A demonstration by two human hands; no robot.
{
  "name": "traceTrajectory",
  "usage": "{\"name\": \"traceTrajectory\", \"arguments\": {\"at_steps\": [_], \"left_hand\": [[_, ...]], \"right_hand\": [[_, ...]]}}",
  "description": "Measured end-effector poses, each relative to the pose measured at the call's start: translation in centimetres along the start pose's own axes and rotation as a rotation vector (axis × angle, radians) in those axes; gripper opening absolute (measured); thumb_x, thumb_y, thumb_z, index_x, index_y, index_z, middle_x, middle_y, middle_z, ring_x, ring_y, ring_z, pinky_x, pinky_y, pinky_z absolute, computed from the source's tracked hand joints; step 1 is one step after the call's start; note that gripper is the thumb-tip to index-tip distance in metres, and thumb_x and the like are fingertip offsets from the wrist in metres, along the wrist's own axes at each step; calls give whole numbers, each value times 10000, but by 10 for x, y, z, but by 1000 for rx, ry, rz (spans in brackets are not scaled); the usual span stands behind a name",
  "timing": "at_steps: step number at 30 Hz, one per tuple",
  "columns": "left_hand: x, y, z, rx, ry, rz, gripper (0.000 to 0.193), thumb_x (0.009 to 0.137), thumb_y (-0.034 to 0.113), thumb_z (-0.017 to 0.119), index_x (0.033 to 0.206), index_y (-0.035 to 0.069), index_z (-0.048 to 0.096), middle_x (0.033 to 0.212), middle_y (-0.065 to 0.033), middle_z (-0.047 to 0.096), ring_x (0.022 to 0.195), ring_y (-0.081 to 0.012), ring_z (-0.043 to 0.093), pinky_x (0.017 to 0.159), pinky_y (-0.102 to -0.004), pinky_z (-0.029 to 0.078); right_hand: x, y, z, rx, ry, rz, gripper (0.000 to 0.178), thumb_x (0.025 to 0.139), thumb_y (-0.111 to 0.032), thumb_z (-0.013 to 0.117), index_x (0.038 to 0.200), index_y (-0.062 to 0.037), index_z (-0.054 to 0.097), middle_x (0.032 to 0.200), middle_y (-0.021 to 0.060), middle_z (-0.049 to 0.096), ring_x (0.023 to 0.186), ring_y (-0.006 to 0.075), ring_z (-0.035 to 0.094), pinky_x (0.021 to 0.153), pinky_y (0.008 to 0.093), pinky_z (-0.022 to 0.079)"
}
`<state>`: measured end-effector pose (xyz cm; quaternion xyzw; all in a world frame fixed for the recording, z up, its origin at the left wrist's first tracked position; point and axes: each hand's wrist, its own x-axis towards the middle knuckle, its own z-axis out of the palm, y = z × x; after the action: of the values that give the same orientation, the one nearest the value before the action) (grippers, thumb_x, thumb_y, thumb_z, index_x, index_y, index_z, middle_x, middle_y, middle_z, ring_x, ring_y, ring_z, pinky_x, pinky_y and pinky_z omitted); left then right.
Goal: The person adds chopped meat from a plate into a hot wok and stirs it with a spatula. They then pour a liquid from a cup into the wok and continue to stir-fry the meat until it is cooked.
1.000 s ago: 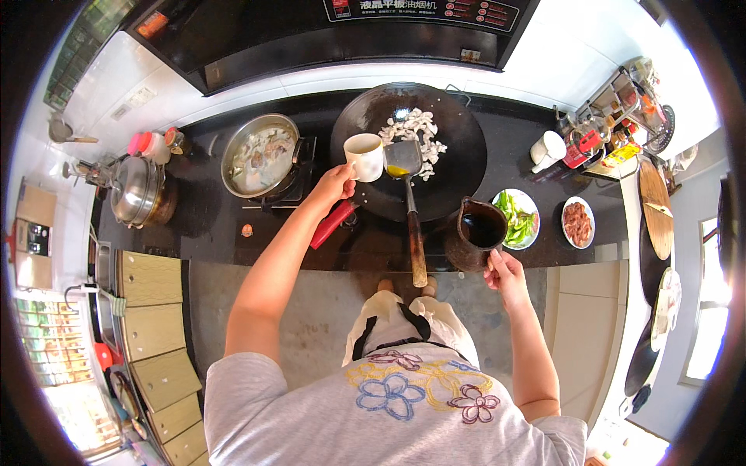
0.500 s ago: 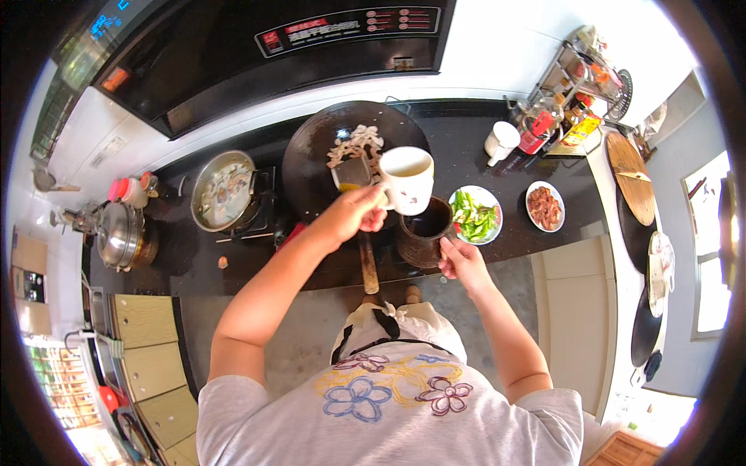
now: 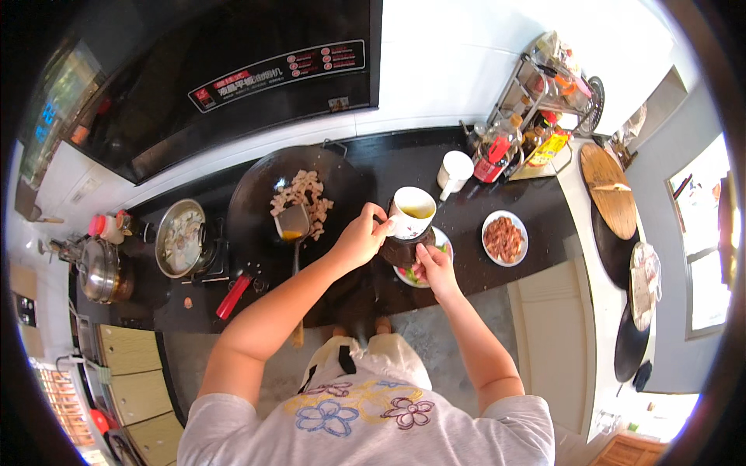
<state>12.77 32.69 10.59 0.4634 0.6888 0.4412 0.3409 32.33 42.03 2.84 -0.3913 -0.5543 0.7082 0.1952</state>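
Note:
My left hand (image 3: 365,237) is closed on a white mug (image 3: 409,225) with yellowish liquid visible inside. The mug sits right over the mouth of a dark brown pot (image 3: 399,252), covering most of it; whether the two touch I cannot tell. Gripping that pot at its near right side is my right hand (image 3: 433,268). Partly hidden behind it lies a plate of cut green peppers (image 3: 443,242). To the left, a black wok (image 3: 252,210) holds pale meat slices (image 3: 301,193) and a metal spatula (image 3: 291,223).
A steel pan (image 3: 180,237) with cloudy contents stands on the burner, with a lidded pot (image 3: 102,272) farther left. A red handle (image 3: 233,297) lies near the counter edge. At right are a plate of reddish meat (image 3: 504,238), another white mug (image 3: 455,172) and bottles (image 3: 493,151).
The white mug has come closer above the dark pot, and its yellowish liquid now shows. The view has swung, so the counter appears shifted left and lower.

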Motion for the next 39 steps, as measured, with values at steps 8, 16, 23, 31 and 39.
{"name": "traceTrajectory", "arguments": {"at_steps": [8,16,23,31,39], "left_hand": [[-38,-20,-29,164,306,-26,145,931,169,662,962,45,592,790,-17,606,688,-94,556,643,-253,460],[-168,-82,-100,138,650,-195,72,908,75,673,923,54,605,708,6,556,618,-70,496,578,-235,425],[-228,-109,-112,596,685,-295,226,809,-24,632,1014,72,629,965,-119,586,882,-269,603,788,-356,503],[-237,-143,-124,960,561,-508,624,735,227,799,1290,110,540,1226,-116,547,1143,-335,531,933,-453,466],[-247,-185,-162,779,435,-210,483,843,239,704,1287,148,537,1058,-134,618,922,-346,641,777,-435,529]], "right_hand": [[174,20,-28,68,3,-113,345,1029,-393,492,832,-114,540,704,18,608,572,95,544,534,231,449],[287,35,-34,130,39,-151,330,1019,-439,487,912,-132,543,738,39,637,594,125,584,540,249,485],[295,21,-40,-92,214,-172,246,1003,-337,554,986,-97,506,712,70,633,534,138,571,477,273,464],[-7,-3,140,-817,-349,-1108,464,711,-14,712,1156,-109,621,1040,124,547,955,308,582,778,399,539],[-41,35,247,-522,5,-1034,219,693,-64,821,833,-74,653,969,90,566,695,183,625,582,288,523]]}}
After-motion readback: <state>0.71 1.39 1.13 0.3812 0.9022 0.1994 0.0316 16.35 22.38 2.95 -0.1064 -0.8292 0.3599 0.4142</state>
